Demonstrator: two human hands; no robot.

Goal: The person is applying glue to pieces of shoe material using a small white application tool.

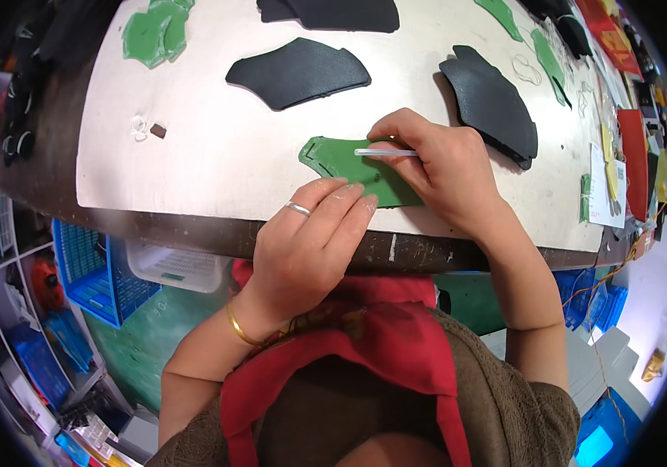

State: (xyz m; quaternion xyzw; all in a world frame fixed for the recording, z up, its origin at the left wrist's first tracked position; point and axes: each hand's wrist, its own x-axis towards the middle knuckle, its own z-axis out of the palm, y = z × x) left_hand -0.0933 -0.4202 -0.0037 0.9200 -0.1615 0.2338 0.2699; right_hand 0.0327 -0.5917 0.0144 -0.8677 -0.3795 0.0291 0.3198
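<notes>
A green template [395, 183] with small dark slots lies at the table's near edge, on top of a black edge that just shows beneath it. My left hand [310, 233] rests on its lower left side, fingers stretched out and pressing flat. My right hand [446, 159] is closed in a pinch around a slim whitish pen-like rod [384, 152], held nearly level over the template. The tip on the hand's side is hidden by the fingers. Right of this hand lies a stack of black curved pieces [493, 105].
More black pieces [298, 74] lie farther back on the white board [154, 167]. Other green templates [154, 33] sit at the back left and right. A small brown scrap [158, 131] is at left. Below the table edge stand a blue crate [92, 272] and a white basket [177, 265].
</notes>
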